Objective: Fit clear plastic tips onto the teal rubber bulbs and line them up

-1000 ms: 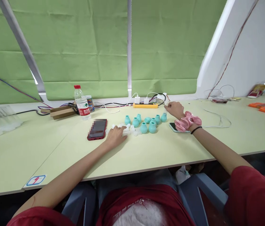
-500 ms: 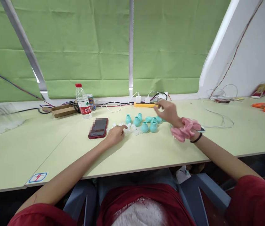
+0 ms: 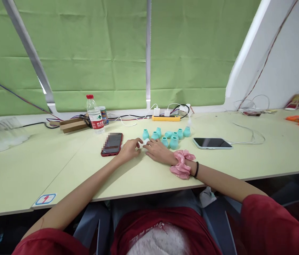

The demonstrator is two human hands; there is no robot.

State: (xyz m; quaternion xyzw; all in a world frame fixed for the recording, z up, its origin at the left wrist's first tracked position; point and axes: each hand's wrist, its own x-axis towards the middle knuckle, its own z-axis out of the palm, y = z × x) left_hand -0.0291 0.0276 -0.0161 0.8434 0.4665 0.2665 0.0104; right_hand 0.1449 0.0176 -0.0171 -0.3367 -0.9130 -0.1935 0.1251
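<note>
On the table, several small turquoise pot-shaped pieces (image 3: 174,143) stand beyond and beside my right hand (image 3: 160,151); one looks tipped over. A faint whitish shape (image 3: 190,122) shows just above the rightmost piece. Between my hands lie small translucent white pieces (image 3: 145,141), mostly covered by my fingers. My left hand (image 3: 129,151) rests beside them, its thumb and index finger apart. The fingers of my right hand stretch over the white pieces, spread out; whether they touch any is hard to see.
A red-cased phone (image 3: 112,144) lies left of my left hand, and a phone with a pale case (image 3: 212,143) lies at right on a white cable. Farther back are a water bottle (image 3: 95,115), a can (image 3: 103,115), a cardboard tray (image 3: 73,124) and a yellow power strip (image 3: 166,118).
My right hand has come down and left from above the turquoise pieces to the white pieces, uncovering the right-hand phone and the rightmost turquoise pieces. My left hand stays almost in place.
</note>
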